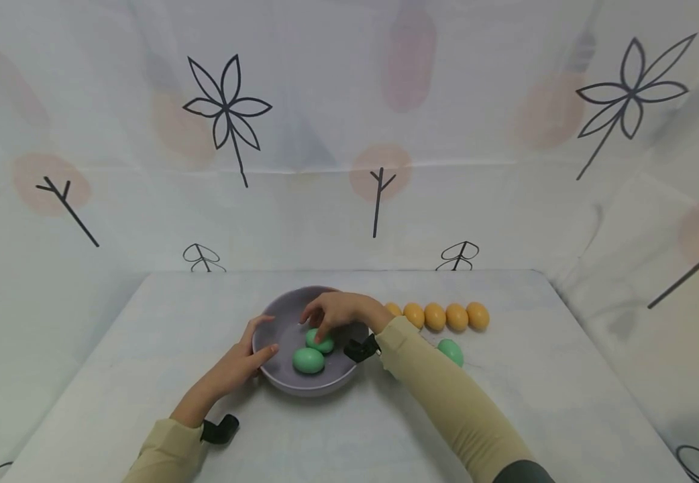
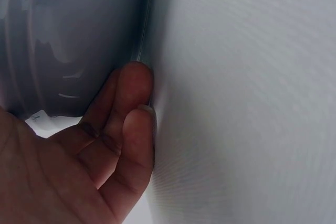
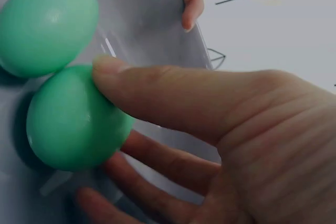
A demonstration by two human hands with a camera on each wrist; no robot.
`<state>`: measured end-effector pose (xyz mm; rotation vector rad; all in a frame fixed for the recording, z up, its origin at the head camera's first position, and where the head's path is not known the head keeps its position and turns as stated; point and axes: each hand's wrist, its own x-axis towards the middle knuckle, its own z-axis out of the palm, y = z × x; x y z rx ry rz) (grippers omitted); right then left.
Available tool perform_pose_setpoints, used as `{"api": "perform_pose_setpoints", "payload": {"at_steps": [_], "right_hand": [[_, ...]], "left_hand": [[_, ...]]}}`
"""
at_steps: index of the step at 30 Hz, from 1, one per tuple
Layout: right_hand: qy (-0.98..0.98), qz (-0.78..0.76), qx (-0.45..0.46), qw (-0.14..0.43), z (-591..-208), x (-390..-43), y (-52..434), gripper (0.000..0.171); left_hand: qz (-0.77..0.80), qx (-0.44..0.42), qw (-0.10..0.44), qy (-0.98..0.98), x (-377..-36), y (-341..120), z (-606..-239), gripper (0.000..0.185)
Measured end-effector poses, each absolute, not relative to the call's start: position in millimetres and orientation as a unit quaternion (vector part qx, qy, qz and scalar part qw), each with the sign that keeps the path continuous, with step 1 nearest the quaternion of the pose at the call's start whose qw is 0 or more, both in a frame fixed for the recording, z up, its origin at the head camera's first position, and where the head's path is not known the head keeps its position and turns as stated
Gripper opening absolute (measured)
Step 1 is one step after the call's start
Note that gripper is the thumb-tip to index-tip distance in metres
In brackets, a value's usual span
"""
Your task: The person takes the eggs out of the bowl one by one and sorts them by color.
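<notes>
A round grey-purple bowl (image 1: 283, 305) stands on the table with two green eggs inside. My left hand (image 1: 242, 362) holds the bowl's left side, its thumb over the rim and other fingers (image 2: 135, 85) low against the outer wall. My right hand (image 1: 339, 312) reaches into the bowl and pinches one green egg (image 3: 79, 121); the thumb lies on it and fingers show at its far side. The other green egg (image 1: 308, 361) lies in the bowl against the pinched one. The right hand partly covers the pinched egg in the head view.
Several orange-yellow eggs (image 1: 435, 316) form a row right of the bowl, partly behind the right wrist. Another green egg (image 1: 450, 351) lies in front of that row, partly hidden by the right sleeve (image 1: 446, 396). A patterned white cloth (image 1: 325, 221) rises behind the table.
</notes>
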<state>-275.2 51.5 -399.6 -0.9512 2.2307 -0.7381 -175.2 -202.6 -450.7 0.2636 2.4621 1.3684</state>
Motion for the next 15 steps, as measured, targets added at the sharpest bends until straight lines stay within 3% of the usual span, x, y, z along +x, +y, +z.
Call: {"api": "perform_pose_setpoints", "payload": {"at_steps": [9,15], "right_hand": [[0.834,-0.289,-0.324,0.34,-397.5,-269.2,53.0,0.042],[0.832,-0.31,-0.317,0.332,-397.1,-266.0,54.4,0.037]], "left_hand": [[0.474,0.099,0.152,0.861,-174.3,-203.4,-452.0,0.063],[0.478,0.101,0.149,0.86,-174.6,-202.9,-452.1,0.063]]}}
